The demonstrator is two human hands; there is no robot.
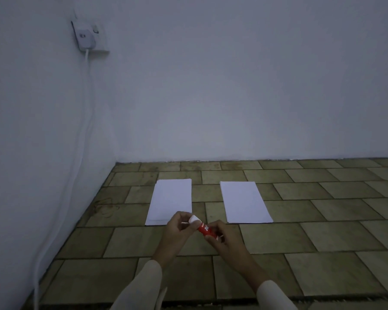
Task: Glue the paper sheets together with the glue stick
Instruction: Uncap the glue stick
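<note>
Low in the middle of the frame, just below the paper sheets (170, 202) (244, 201) on the floor (311, 240), the left hand (177, 228) pinches the white cap (194, 219) of the glue stick (205, 230) while the right hand (221, 241) grips its red barrel, and a straight, steady pull looks best.

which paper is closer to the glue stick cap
The left paper: in this view the white cap, pinched by the left hand, overlaps its near right corner. The right paper lies apart, across a gap of bare tiles.
</note>
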